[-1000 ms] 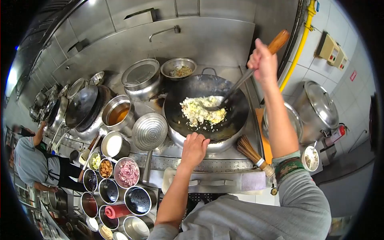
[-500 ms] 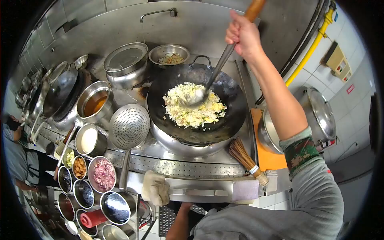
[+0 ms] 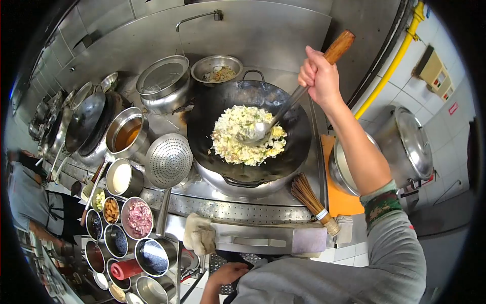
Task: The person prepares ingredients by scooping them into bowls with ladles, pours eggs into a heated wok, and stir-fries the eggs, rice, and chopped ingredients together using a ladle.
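My right hand is wrapped round the upper handle of a long metal ladle with a wooden end. The ladle's bowl presses onto a heap of fried rice with egg and green bits, which lies in a large black wok. My left hand rests low against my body, away from the stove; it looks open and holds nothing that I can see, its fingertips partly hidden.
A perforated strainer lies left of the wok, beside pots and bowls of ingredients, including sliced onion. A bamboo brush and a folded cloth sit at the front. Another person stands far left.
My right hand and the ladle have come down and slightly right, and the ladle's bowl now shows more clearly on the rice. More of my left hand shows near my waist.
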### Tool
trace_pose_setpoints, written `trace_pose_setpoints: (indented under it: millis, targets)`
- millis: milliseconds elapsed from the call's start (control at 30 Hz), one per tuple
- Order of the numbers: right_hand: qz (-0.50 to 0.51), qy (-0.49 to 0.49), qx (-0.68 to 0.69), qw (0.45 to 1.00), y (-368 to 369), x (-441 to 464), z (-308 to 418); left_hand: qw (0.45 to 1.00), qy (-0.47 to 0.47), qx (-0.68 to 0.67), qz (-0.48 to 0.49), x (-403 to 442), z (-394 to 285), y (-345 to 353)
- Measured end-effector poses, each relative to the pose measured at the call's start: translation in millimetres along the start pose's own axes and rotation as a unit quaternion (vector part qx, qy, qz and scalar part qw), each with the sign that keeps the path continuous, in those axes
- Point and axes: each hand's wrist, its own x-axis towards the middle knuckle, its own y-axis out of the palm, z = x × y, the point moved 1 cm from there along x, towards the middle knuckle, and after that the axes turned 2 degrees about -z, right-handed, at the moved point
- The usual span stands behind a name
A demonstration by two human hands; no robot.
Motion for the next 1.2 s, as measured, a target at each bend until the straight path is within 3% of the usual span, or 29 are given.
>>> trace_pose_setpoints:
  millis: [33,67,133,167,200,233,333,400,467,567,667,733,833,900,1000,1100,1200]
  targets:
    - [-0.023,-0.011,0.009,1.0,-5.4,4.9,6.1,0.999,-0.021,0.026,-0.026,-19.4,-64.5,-27.9]
    - [-0.045,-0.025,0.019,0.998,-11.3,9.2,12.8,0.992,0.042,0.04,-0.113,-22.3,-105.3,-47.0]
    - [-0.075,-0.089,0.03,0.993,-20.0,-0.3,19.1,0.893,0.207,0.168,-0.362,-8.1,-174.5,-83.8]
    - [-0.157,-0.079,0.017,0.984,-22.3,-0.8,-0.8,0.844,0.214,0.234,-0.432,3.5,-212.3,-99.4]
    - [-0.121,-0.053,0.033,0.991,-22.6,-6.7,-18.5,0.808,0.254,0.268,-0.459,21.2,-236.1,-114.1]
    - [-0.128,-0.017,0.043,0.991,-20.1,-0.5,-14.5,0.781,0.318,0.284,-0.457,55.1,-237.8,-127.7]
    - [-0.172,0.077,0.044,0.981,-10.1,26.5,29.5,0.839,0.298,0.269,-0.368,81.0,-214.1,-128.9]
    - [-0.116,0.104,0.04,0.987,-9.7,19.1,72.1,0.81,0.329,0.246,-0.419,54.9,-238.8,-123.0]
    - [-0.097,0.115,0.045,0.988,-0.3,6.3,69.0,0.804,0.319,0.238,-0.442,35.0,-256.0,-107.1]
    - [-0.159,0.031,-0.07,0.984,37.2,-20.7,43.8,0.804,0.327,0.221,-0.444,72.5,-231.0,-109.1]
    - [-0.163,-0.035,-0.028,0.986,28.3,-35.2,51.7,0.827,0.315,0.222,-0.41,56.8,-170.4,-90.2]
    - [-0.165,-0.018,0.024,0.986,5.1,-35.9,69.4,0.843,0.325,0.216,-0.37,24.6,-149.5,-75.6]
    - [-0.165,0.017,-0.004,0.986,6.6,-37.4,60.3,0.818,0.355,0.212,-0.4,-4.7,-217.7,-91.8]
    - [-0.17,0.01,-0.035,0.985,39.1,-36.3,53.1,0.803,0.36,0.208,-0.427,22.2,-248.0,-122.1]
    - [-0.202,-0.022,-0.115,0.972,76.3,-40.8,23.1,0.805,0.325,0.232,-0.439,74.5,-206.1,-120.6]
    - [-0.151,-0.048,-0.052,0.986,64.9,-46.0,40.8,0.82,0.311,0.264,-0.401,66.5,-157.9,-102.7]
    - [-0.138,-0.013,-0.009,0.99,33.6,-36.2,66.3,0.813,0.36,0.231,-0.396,22.6,-177.1,-96.6]
